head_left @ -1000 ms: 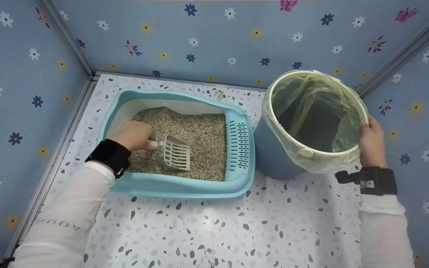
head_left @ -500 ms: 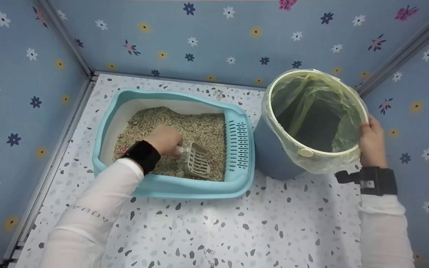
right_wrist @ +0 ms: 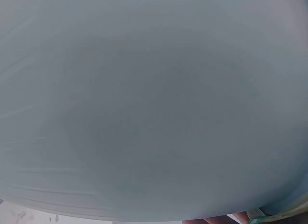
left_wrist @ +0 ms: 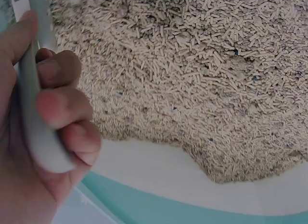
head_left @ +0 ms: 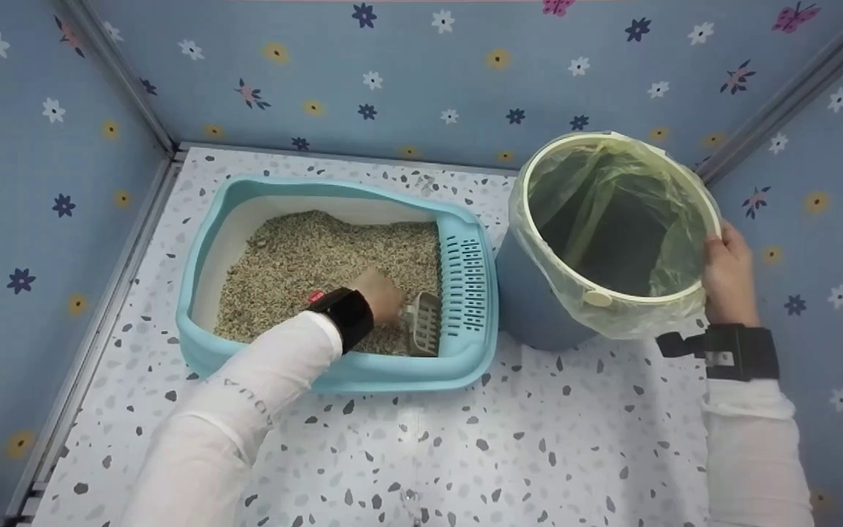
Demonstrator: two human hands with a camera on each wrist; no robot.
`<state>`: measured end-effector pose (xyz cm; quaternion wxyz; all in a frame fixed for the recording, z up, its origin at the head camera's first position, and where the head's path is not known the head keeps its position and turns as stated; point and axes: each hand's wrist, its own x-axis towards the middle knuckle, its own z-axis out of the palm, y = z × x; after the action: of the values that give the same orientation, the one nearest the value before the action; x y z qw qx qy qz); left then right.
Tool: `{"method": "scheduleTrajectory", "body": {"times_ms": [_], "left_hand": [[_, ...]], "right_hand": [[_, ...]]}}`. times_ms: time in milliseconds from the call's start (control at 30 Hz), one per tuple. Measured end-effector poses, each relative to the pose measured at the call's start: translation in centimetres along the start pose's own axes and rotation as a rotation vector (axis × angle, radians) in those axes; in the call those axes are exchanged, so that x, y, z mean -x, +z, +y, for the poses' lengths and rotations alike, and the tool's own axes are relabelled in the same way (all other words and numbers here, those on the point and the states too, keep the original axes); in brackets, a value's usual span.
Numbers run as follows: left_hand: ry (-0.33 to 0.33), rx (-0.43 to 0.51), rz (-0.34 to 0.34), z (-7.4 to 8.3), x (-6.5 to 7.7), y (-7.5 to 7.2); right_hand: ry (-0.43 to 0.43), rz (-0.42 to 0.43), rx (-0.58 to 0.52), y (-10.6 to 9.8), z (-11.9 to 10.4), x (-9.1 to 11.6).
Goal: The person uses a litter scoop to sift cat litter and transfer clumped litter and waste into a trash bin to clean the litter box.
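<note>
A slotted litter scoop (head_left: pixel 425 326) is at the right end of the litter box (head_left: pixel 407 375), tilted up on its side next to the perforated ledge. My left hand (head_left: pixel 381 296) holds it; in the left wrist view, fingers (left_wrist: pixel 67 106) curl round the pale handle (left_wrist: pixel 38 123). Grainy cat litter (head_left: pixel 297 256) covers the box floor. My right hand (head_left: pixel 730 282) grips the right rim of a blue-grey trash bin (head_left: pixel 538 315) lined with a translucent yellow bag (head_left: pixel 615 322). In the right wrist view the bin wall (right_wrist: pixel 154 108) fills nearly everything, with fingertips at the bottom edge.
The bin stands close to the box's right end. Flowered blue wall panels (head_left: pixel 319 44) enclose the back and both sides. Speckled white floor (head_left: pixel 465 454) extends in front. The litter heaps higher along the box's far wall (left_wrist: pixel 154 166).
My left hand and the scoop have moved right through the litter, from the middle to the ledge. The scoop has turned more onto its side. My right hand stays on the bin rim.
</note>
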<state>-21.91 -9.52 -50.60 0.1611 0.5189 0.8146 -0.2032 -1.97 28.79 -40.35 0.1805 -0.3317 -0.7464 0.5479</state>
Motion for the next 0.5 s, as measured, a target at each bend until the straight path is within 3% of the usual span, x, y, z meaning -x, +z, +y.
{"method": "scheduleTrajectory", "body": {"times_ms": [133,300,500], "left_hand": [[-0.046,0.162,-0.096,0.4,-0.4,0.3],[-0.013,0.432,-0.208,-0.2,-0.6,0.8],[0.020,0.536,-0.230,-1.2,-0.4,1.4]], "right_hand": [[0.006,0.005,0.005,0.1,-0.1,0.1],[0.006,0.007,0.016,0.1,-0.1,0.0],[0.012,0.020,0.005,0.1,-0.1,0.0]]}}
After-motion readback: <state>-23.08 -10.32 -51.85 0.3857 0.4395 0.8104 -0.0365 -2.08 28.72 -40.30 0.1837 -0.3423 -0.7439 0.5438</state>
